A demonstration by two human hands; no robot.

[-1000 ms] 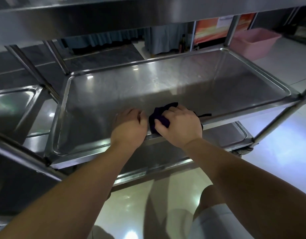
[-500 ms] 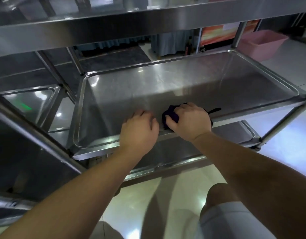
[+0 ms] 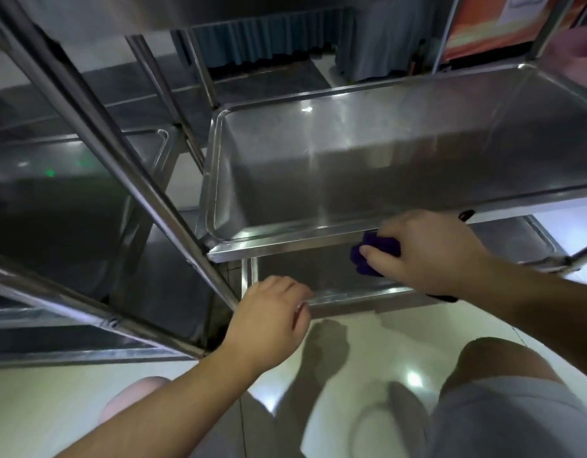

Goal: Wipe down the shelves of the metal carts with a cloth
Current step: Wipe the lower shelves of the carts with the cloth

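Two bare hands (image 3: 269, 322), one crumpled purple cloth (image 3: 374, 256), and seemingly two steel shelved carts (image 3: 384, 166).

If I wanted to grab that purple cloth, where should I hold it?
Probably grip the bunched end of the purple cloth poking out left of the right hand, coming from the left. The rest is wrapped in that hand, pressed near the middle shelf front edge.

The floor (image 3: 335, 385) is pale, shiny tile with bright spots of light on it. Far back hangs a blue-grey curtain (image 3: 262, 41). An orange poster (image 3: 503, 24) stands at the back right. A darker floor patch (image 3: 269, 81) lies near the curtain.
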